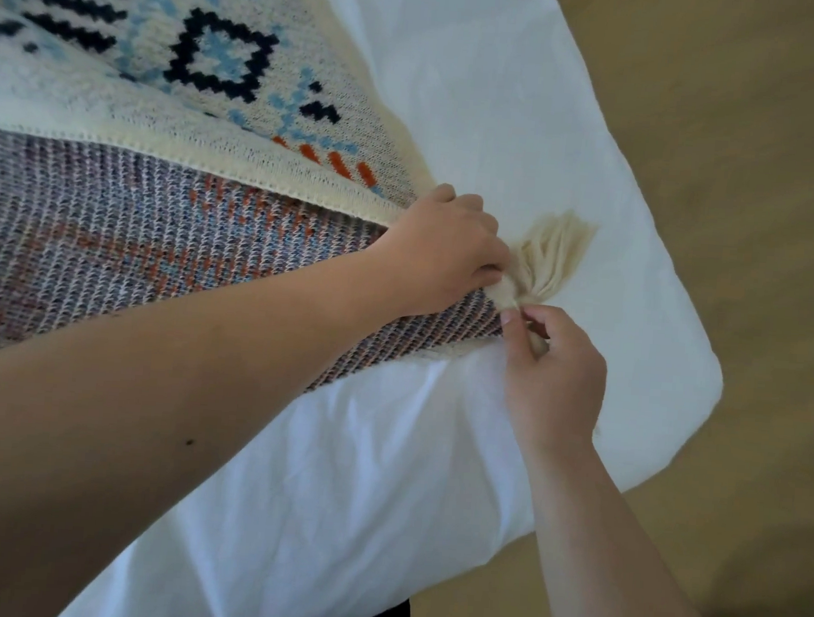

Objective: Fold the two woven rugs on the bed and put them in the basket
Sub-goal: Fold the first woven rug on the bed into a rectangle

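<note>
Both pinching cream tassel (550,260) at folded rug (170,224) corner: L hand (440,250) just above tassel knot, R hand (552,371) below, on bed (530,100).

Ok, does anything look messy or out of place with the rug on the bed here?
Nothing damaged. The woven rug lies folded back, its muted reverse face showing below the patterned side. At the corner, the cream tassel fans loose over the white sheet where the left hand and right hand gather it.
</note>
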`<move>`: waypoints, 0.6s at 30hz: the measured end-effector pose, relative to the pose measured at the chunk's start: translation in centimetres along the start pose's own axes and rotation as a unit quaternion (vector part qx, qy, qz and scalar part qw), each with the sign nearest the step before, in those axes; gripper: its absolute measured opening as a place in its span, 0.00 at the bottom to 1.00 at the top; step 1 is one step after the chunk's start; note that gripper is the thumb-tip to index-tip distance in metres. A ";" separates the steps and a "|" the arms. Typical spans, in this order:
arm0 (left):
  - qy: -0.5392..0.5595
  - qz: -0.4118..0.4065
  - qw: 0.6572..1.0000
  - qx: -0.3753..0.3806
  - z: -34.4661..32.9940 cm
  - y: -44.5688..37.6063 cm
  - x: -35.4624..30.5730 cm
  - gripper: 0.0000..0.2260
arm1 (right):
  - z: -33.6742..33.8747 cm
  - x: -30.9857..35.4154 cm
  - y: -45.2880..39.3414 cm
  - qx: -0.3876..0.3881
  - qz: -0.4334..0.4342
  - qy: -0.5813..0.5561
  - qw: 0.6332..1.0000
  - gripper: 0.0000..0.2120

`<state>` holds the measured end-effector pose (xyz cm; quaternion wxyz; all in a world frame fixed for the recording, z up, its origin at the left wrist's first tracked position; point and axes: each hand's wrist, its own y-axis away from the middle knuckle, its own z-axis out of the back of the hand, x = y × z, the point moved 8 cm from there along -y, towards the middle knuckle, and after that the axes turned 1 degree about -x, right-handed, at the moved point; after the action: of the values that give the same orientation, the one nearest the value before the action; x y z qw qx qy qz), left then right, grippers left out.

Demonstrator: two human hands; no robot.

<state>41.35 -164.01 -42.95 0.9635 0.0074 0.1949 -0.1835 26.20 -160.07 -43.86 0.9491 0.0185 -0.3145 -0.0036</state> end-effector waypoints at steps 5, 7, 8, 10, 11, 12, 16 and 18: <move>-0.057 0.005 0.997 -0.047 0.3 1.9 0.7 0.13 | -0.5 1.0 0.8 -0.031 0.030 0.069 0.997 0.14; -0.076 0.006 0.994 -0.080 0.8 3.3 0.7 0.13 | 0.0 1.7 1.4 -0.076 0.040 0.110 0.990 0.16; -0.088 0.006 0.992 -0.092 1.2 4.1 0.7 0.13 | 0.2 2.4 2.0 -0.097 0.057 0.119 0.986 0.17; -0.092 0.013 0.989 -0.115 2.3 6.4 0.9 0.16 | 0.1 4.0 3.1 -0.118 0.111 0.114 0.980 0.17; -0.086 0.023 0.989 -0.121 2.7 7.8 1.1 0.17 | -0.4 4.9 3.8 -0.109 0.142 0.106 0.978 0.17; -0.080 0.036 0.989 -0.120 3.1 9.6 1.6 0.17 | -1.3 5.8 4.7 -0.084 0.170 0.096 0.977 0.17; -0.077 0.105 0.990 -0.047 3.2 18.4 3.6 0.21 | -5.6 8.6 8.5 0.022 0.241 0.070 0.968 0.18; -0.073 0.139 0.988 -0.003 3.1 22.5 4.6 0.24 | -7.3 9.9 10.3 0.050 0.254 0.064 0.964 0.19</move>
<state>54.46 -144.91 -43.08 0.9912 0.0178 0.1221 -0.0475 38.46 -149.74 -43.42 0.9349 -0.0139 -0.2475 0.2542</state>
